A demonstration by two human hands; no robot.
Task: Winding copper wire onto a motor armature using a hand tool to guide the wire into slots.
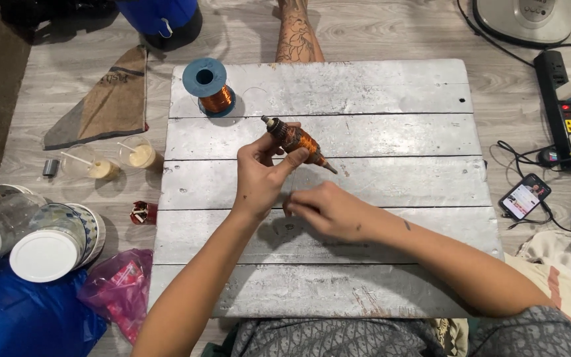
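My left hand (259,175) holds a small motor armature (296,141) wound with copper wire, its shaft tilted from upper left to lower right above a silver-painted wooden board (391,132). My right hand (328,210) rests low on the board just below the armature, fingers pinched together; a thin wire between them is too fine to make out. A blue spool of copper wire (209,86) stands upright at the board's far left corner.
Left of the board sit two plastic cups (117,158), white-lidded jars (41,254), a pink bag (120,287) and a folded cloth (104,102). A power strip (561,99), cables and a phone (525,196) lie right. A tattooed leg (297,33) lies beyond the board.
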